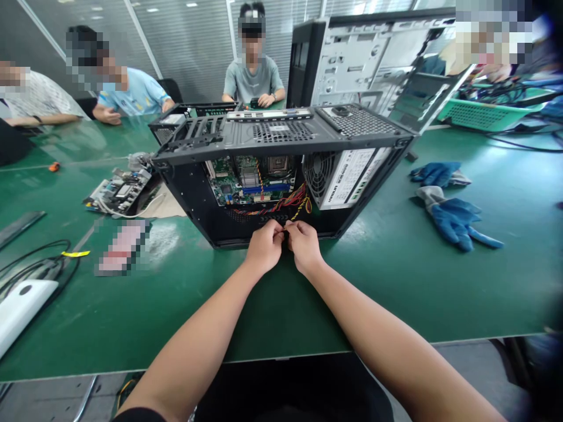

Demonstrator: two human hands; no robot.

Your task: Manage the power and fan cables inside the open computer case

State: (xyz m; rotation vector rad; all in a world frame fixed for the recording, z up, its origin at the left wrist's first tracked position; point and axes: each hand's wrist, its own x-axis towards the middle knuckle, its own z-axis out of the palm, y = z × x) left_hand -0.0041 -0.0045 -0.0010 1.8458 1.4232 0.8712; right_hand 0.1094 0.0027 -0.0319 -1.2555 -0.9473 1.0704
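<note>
An open black computer case (275,149) stands on the table before me, its open side facing me. Inside are a green motherboard (250,181), a power supply (347,179) with a white label and a fan grille, and a bundle of coloured cables (281,205). At the case's lower front edge, my left hand (266,245) and my right hand (304,243) meet with fingertips pinched together. A yellow-and-black cable (301,208) runs from the bundle to the fingertips, which close on its end. The fingers hide that end.
Blue-grey gloves (455,220) lie to the right, near a green basket (484,111) of cables. A second case (352,64) stands behind. On the left are a circuit board assembly (123,190), a blurred-out pink item (123,247) and a white device (26,310). Several people sit across the table.
</note>
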